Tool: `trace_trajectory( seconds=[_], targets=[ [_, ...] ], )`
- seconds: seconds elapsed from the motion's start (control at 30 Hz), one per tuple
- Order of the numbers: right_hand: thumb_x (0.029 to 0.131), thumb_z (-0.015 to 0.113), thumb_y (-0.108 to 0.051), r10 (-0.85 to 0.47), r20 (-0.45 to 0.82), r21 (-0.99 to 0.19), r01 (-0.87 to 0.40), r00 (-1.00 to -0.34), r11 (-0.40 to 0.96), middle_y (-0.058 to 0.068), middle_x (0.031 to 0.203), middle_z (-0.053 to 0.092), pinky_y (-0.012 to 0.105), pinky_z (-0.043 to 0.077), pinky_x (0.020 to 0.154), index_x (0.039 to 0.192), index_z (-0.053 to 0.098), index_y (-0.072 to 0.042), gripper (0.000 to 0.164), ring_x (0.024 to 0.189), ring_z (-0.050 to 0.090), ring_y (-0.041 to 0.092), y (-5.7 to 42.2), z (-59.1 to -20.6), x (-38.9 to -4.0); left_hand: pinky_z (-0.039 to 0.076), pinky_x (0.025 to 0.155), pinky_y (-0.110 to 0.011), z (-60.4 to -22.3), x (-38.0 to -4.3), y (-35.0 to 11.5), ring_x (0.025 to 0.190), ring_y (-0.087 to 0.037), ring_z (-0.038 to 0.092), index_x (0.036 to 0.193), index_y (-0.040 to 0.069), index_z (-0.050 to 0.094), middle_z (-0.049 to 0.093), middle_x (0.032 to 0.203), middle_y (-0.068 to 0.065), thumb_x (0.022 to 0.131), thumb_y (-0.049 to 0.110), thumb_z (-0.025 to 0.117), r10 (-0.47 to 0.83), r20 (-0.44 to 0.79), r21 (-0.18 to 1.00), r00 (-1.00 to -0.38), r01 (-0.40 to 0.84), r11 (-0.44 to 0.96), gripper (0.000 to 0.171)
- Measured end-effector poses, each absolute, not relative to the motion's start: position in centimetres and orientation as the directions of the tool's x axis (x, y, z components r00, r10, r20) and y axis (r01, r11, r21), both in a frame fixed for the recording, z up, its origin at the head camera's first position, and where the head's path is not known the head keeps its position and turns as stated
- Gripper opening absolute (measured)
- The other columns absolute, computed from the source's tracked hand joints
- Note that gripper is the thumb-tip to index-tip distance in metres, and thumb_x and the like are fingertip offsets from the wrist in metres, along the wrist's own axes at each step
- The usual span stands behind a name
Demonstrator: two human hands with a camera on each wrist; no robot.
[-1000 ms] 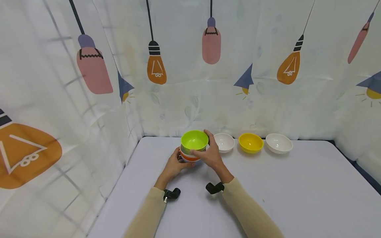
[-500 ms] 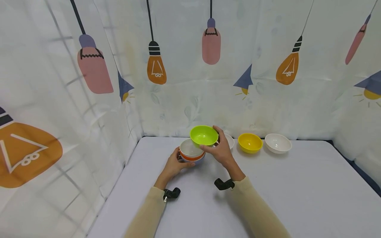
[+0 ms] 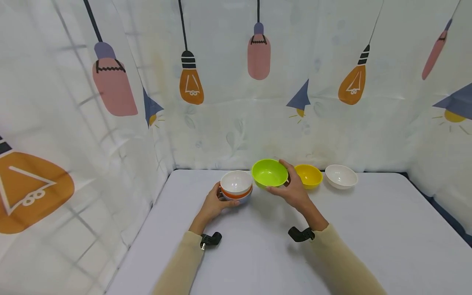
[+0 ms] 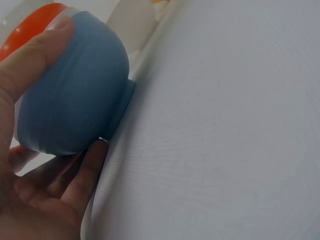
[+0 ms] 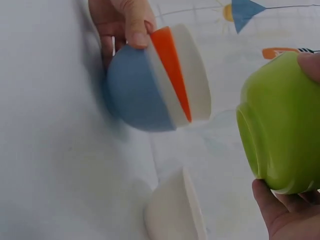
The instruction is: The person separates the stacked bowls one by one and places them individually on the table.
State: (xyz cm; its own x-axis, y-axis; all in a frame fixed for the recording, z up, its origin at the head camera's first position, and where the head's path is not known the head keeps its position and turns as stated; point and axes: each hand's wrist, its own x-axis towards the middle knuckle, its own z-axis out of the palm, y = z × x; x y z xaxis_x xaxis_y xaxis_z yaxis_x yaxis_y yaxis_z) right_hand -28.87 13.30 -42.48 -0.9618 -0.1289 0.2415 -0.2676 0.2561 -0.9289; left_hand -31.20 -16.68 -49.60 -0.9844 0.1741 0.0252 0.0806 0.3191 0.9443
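Observation:
My left hand (image 3: 214, 205) grips a stack of nested bowls at its left side, thumb in front and fingers behind. The stack has a blue bowl (image 4: 75, 95) at the bottom, an orange bowl (image 5: 169, 65) inside it and a white bowl (image 3: 236, 182) on top. To the right, my right hand (image 3: 296, 192) holds a light green bowl (image 3: 269, 173) up in the air by its right side, thumb low at the front. The right wrist view shows the green bowl's foot and side, apart from the stack.
A yellow bowl (image 3: 309, 176) and a white bowl (image 3: 341, 177) stand in a row along the back of the white table (image 3: 254, 254). Another white bowl (image 5: 172, 210) shows in the right wrist view; the green bowl hides it from the head. A printed curtain (image 3: 221, 123) hangs behind.
My right hand has lifted the green bowl off the top of the stack and moved it right, uncovering the white bowl there. My left hand stays on the stack.

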Motion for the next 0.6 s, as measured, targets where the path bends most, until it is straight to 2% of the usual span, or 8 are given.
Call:
trace_trajectory(
  seconds=[0.33, 0.6],
  targets=[
    [0.083, 0.087, -0.018, -0.117, 0.215, -0.904, -0.243, -0.97, 0.353, 0.016, 0.162, 0.03, 0.053, 0.041, 0.117, 0.162, 0.023, -0.012, 0.102, 0.142, 0.043, 0.039, 17.7, -43.7, -27.2, 0.043, 0.117, -0.05, -50.5, -31.4, -16.8, 0.139, -0.03, 0.051, 0.158, 0.02, 0.033, 0.05, 0.153, -0.008, 0.074, 0.024, 0.094, 0.168, 0.073, 0.96, -0.983, 0.115, 0.254, 0.104],
    [0.084, 0.086, -0.023, -0.074, 0.198, -0.866, -0.21, -0.977, 0.453, 0.019, 0.158, 0.033, 0.055, 0.044, 0.113, 0.162, 0.022, -0.01, 0.102, 0.139, 0.046, 0.04, 21.5, -44.5, -25.2, 0.043, 0.117, -0.051, -50.8, -31.6, -16.8, 0.14, -0.03, 0.051, 0.158, 0.019, 0.033, 0.05, 0.154, -0.008, 0.071, 0.032, 0.096, 0.17, 0.071, 0.961, -0.983, 0.113, 0.251, 0.108]
  ],
)
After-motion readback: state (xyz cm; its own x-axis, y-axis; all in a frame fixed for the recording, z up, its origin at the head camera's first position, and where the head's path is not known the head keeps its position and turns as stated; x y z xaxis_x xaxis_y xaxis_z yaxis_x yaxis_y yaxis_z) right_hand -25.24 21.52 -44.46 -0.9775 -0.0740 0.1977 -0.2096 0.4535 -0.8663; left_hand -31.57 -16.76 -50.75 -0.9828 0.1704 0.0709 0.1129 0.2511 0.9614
